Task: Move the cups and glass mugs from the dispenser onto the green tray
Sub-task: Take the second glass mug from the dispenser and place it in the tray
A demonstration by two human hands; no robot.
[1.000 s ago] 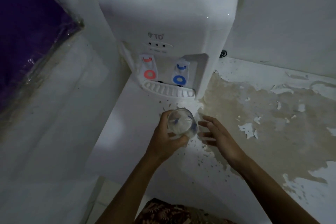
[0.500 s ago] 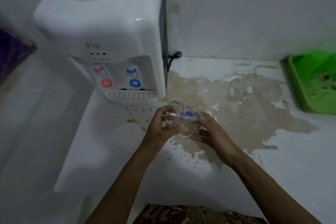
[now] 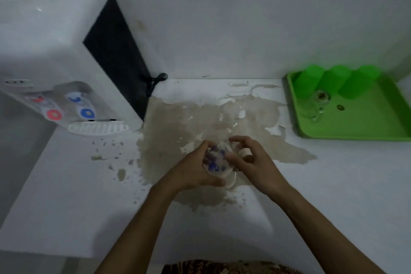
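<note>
A clear glass mug (image 3: 217, 160) with blue-purple print is tipped on its side between both hands above the stained counter. My left hand (image 3: 195, 169) wraps it from the left. My right hand (image 3: 251, 160) touches its right side, fingers curled around it. The white water dispenser (image 3: 55, 51) with red and blue taps stands at the left. The green tray (image 3: 360, 124) lies at the far right and carries three upside-down green cups (image 3: 338, 80) along its back edge and a clear glass mug (image 3: 315, 104) in front of them.
The white counter (image 3: 333, 196) has a large brown patch of peeled paint in the middle. A black cord (image 3: 155, 82) hangs behind the dispenser by the wall. The counter's left edge drops off below the dispenser.
The mug has travelled right, away from the dispenser, and tipped over. My right hand has closed onto it. The view has swung right, bringing the whole green tray into sight.
</note>
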